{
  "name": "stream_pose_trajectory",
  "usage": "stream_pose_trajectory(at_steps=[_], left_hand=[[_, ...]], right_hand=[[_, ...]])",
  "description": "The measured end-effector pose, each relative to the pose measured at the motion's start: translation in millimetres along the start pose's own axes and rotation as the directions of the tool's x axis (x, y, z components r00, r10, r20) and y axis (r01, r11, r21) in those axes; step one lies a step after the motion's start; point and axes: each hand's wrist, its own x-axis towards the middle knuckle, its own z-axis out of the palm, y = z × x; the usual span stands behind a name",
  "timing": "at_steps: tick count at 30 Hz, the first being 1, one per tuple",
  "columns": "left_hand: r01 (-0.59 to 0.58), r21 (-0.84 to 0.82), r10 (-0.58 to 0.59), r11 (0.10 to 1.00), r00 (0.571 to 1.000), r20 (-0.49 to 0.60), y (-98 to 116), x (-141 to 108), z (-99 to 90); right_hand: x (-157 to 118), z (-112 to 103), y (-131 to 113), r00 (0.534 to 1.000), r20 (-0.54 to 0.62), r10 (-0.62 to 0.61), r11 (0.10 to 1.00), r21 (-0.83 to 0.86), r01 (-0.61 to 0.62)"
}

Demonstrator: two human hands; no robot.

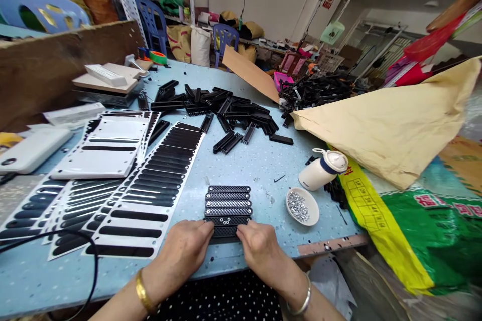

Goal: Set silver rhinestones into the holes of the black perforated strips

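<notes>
Several black textured strips (228, 203) lie side by side in a block near the table's front edge, with small silver rings at their ends. My left hand (189, 247) is closed at the block's lower left end, fingertips pressed together on a strip. At the opposite end my right hand (260, 248) pinches the same strip area. A few loose silver rings (225, 221) rest on the strips between the hands. Right of the block stands a white bowl (315, 210) holding small silver pieces.
Sheets of black adhesive strips (150, 195) cover the left side. A pile of black parts (226, 108) lies farther back. A cream bottle (320, 173) leans near the bowl, beside brown paper (380, 125). A black cable (94, 261) curves at front left.
</notes>
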Motion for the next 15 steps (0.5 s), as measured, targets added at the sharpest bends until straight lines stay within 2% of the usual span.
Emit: stream_pose_trajectory(at_steps=[4, 11, 13, 15], left_hand=[[-0.005, -0.078, -0.002, 0.997, 0.996, -0.085, 1.6, -7.4, 2.0], [-0.011, -0.137, -0.011, 0.990, 0.988, -0.156, -2.7, -16.8, 5.0], [-0.029, -0.135, 0.005, 0.990, 0.985, -0.172, -3.4, -22.2, 6.3], [-0.053, -0.099, 0.037, 0.994, 0.988, -0.153, -3.2, -27.2, 8.1]], right_hand=[[-8.8, 3.7, 3.7, 1.000, -0.011, 0.000, 0.998, 0.056, 0.001], [-18.4, 7.9, 5.6, 0.988, -0.146, -0.056, 0.996, 0.066, 0.066], [-24.3, 8.4, 3.8, 0.986, -0.139, -0.094, 0.995, 0.017, 0.097], [-29.9, 9.9, 2.6, 0.989, -0.080, -0.127, 0.991, -0.038, 0.125]])
